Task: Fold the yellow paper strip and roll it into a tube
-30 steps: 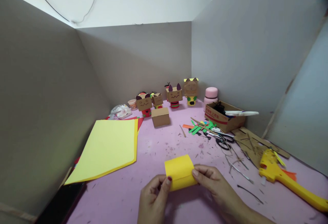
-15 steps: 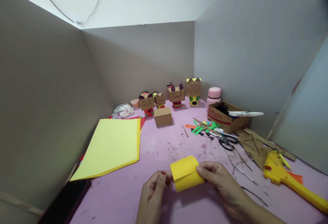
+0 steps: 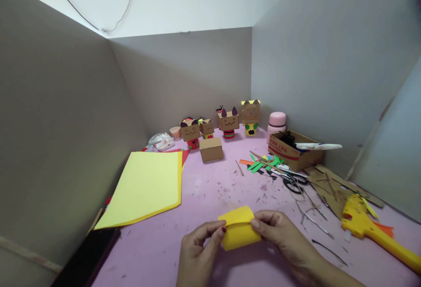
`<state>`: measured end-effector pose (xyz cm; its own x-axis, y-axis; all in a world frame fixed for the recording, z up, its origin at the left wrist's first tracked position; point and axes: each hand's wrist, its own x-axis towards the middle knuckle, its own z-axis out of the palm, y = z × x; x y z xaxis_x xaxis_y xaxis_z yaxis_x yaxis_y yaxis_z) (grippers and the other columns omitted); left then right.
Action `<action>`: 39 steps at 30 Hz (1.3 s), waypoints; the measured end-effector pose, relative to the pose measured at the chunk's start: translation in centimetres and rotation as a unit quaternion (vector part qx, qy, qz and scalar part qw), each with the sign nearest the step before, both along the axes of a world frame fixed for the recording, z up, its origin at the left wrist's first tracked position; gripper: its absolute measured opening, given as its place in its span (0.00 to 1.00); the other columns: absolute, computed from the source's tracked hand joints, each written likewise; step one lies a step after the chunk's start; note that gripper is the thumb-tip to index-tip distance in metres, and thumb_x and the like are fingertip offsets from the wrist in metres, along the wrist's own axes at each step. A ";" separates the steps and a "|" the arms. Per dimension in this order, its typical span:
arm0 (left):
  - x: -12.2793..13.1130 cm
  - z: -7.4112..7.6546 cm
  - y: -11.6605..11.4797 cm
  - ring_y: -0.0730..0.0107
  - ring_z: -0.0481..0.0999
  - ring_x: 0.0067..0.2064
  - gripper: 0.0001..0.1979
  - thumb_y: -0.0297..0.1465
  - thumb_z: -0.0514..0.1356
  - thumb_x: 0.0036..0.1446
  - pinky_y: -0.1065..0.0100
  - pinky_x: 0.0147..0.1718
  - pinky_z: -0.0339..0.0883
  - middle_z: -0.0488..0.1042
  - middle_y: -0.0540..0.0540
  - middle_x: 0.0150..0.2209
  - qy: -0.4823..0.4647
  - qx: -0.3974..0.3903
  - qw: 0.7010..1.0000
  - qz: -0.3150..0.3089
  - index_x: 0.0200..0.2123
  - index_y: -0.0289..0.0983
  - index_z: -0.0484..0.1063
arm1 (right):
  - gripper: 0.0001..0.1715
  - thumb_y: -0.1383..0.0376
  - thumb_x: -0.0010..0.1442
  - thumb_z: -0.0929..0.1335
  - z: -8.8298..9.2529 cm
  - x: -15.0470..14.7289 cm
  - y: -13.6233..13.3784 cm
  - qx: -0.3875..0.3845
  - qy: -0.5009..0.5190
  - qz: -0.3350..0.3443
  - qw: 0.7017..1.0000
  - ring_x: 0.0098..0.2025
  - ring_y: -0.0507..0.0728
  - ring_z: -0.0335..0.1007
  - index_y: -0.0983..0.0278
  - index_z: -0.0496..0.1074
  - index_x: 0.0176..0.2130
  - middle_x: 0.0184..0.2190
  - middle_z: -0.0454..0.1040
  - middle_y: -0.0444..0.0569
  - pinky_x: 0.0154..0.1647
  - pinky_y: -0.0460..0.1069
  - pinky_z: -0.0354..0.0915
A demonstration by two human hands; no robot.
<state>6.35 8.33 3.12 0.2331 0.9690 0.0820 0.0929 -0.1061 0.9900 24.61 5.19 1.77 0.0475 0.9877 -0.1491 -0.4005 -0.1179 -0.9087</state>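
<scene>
A yellow paper tube [image 3: 239,235], rolled from a strip with its overlapping edge facing me, is held just above the purple table. My left hand [image 3: 201,245] pinches its left end between thumb and fingers near the seam. At the right end my right hand [image 3: 279,236] grips it, the thumb on the front and the fingers behind. The seam gapes slightly between the two hands. Beyond the tube stands a small plain cardboard box [image 3: 211,150].
Yellow paper sheets [image 3: 144,186] lie on the left, by a dark flat object [image 3: 88,256]. On the right are a yellow glue gun [image 3: 358,219], scissors [image 3: 293,182], paper scraps [image 3: 265,163] and a cardboard box [image 3: 296,155]. Cardboard-headed figures [image 3: 228,122] stand at the back.
My left hand has moved up onto the tube's left end, its thumb now at the seam. The seam has opened wider, and the tube sits slightly lower in view.
</scene>
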 end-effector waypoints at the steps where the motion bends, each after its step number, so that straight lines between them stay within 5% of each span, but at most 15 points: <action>1: 0.1 0.0 0.0 0.66 0.75 0.33 0.09 0.37 0.63 0.47 0.72 0.33 0.68 0.79 0.47 0.28 -0.016 -0.017 1.000 0.008 0.30 0.39 0.78 | 0.21 0.52 0.37 0.76 0.0 -0.1 0.0 0.002 -0.007 -0.001 1.000 0.26 0.53 0.65 0.67 0.76 0.25 0.22 0.73 0.47 0.29 0.46 0.59; 8: 0.2 0.7 0.5 0.73 0.71 0.26 0.11 0.38 0.63 0.48 0.75 0.28 0.64 0.76 0.49 0.22 -0.053 -0.060 0.996 0.043 0.26 0.35 0.77 | 0.16 0.55 0.43 0.75 -0.3 -0.3 -0.3 -0.002 -0.040 -0.018 0.999 0.26 0.51 0.63 0.66 0.77 0.27 0.23 0.73 0.46 0.29 0.45 0.57; 22: 0.2 0.6 0.7 0.69 0.72 0.29 0.12 0.38 0.60 0.50 0.71 0.31 0.65 0.77 0.48 0.26 -0.016 -0.031 0.999 0.041 0.30 0.35 0.75 | 0.19 0.56 0.43 0.74 0.4 0.5 0.4 0.010 -0.073 -0.076 0.994 0.27 0.53 0.64 0.65 0.73 0.33 0.25 0.71 0.44 0.29 0.46 0.59; 29: 0.2 0.6 0.6 0.69 0.74 0.30 0.11 0.37 0.61 0.49 0.71 0.32 0.67 0.77 0.48 0.26 -0.015 -0.021 0.999 0.028 0.31 0.35 0.76 | 0.24 0.59 0.48 0.72 0.1 0.6 0.4 0.050 -0.083 -0.029 0.995 0.23 0.49 0.58 0.65 0.68 0.44 0.21 0.65 0.38 0.24 0.44 0.54; 35: 0.7 0.7 0.5 0.66 0.75 0.33 0.11 0.37 0.61 0.49 0.68 0.35 0.69 0.78 0.46 0.30 0.007 -0.006 1.000 -0.010 0.33 0.35 0.75 | 0.21 0.56 0.48 0.71 -0.4 0.6 0.6 0.033 -0.072 -0.008 0.997 0.25 0.51 0.62 0.65 0.69 0.40 0.22 0.68 0.40 0.27 0.45 0.57; 39: 0.7 0.2 0.4 0.67 0.75 0.35 0.20 0.36 0.59 0.51 0.66 0.37 0.68 0.77 0.46 0.32 0.011 0.023 0.999 -0.023 0.47 0.37 0.67 | 0.21 0.56 0.47 0.72 -0.5 0.9 0.8 0.035 -0.078 -0.012 0.996 0.25 0.51 0.62 0.65 0.69 0.39 0.21 0.69 0.40 0.28 0.45 0.57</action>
